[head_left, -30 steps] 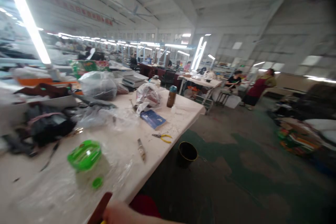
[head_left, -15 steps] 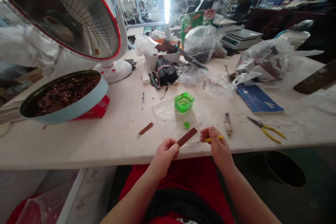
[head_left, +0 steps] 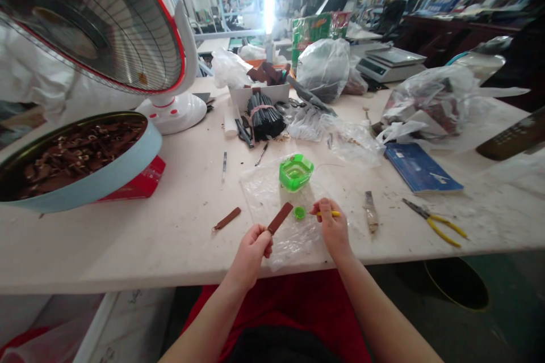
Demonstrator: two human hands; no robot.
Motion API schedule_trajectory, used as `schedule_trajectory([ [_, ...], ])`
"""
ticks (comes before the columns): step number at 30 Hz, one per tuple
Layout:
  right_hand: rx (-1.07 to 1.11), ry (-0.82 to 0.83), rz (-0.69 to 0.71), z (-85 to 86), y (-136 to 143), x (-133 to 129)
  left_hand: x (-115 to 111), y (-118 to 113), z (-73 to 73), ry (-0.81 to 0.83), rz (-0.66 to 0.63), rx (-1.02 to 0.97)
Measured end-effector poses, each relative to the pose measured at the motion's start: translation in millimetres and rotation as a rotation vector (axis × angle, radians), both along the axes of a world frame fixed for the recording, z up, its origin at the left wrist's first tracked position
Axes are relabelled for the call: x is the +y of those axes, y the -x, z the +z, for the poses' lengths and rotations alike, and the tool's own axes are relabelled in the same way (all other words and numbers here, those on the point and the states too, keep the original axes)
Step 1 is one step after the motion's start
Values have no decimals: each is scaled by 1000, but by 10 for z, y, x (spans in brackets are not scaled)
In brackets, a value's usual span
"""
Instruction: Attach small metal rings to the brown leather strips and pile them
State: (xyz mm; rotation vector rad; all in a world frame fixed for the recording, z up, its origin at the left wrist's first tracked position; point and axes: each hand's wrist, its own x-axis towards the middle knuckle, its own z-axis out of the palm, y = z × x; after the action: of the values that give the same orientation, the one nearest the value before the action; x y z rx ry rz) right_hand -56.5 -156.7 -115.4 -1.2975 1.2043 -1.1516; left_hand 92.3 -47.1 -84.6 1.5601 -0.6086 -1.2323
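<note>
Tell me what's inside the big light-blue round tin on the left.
The light-blue tin is filled with a heap of small brown leather pieces, some with metal ends. Its bottom is covered by the heap. Under the tin, part of a red thing shows; the rest is hidden.

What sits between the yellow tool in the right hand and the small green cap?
Nothing visible. The right hand holds the yellow tool with its tip right beside the green cap on the plastic sheet. The left hand holds the brown strip just left of the cap.
</note>
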Motion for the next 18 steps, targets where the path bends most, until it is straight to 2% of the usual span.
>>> schedule_trajectory([
  [5, -17, -22, -28, -82, 15, -14, -31, 25, 16, -8, 14, 15],
  [9, -31, -33, -37, -53, 53, 31, -1, 56, 66, -20, 31, 24],
  [11, -78, -58, -71, 43, 87, 105, 35, 71, 96, -34, 19, 20],
  [13, -235, -99, -105, 203, 126, 221, 80, 93, 133, -44, -7, 27],
  [16, -526, -161, -42, 487, 172, 436, 159, 153, 211, -35, -58, 68],
  [18, -596, -184, 12, 628, 183, 562, 215, 204, 280, -7, -88, 90],
])
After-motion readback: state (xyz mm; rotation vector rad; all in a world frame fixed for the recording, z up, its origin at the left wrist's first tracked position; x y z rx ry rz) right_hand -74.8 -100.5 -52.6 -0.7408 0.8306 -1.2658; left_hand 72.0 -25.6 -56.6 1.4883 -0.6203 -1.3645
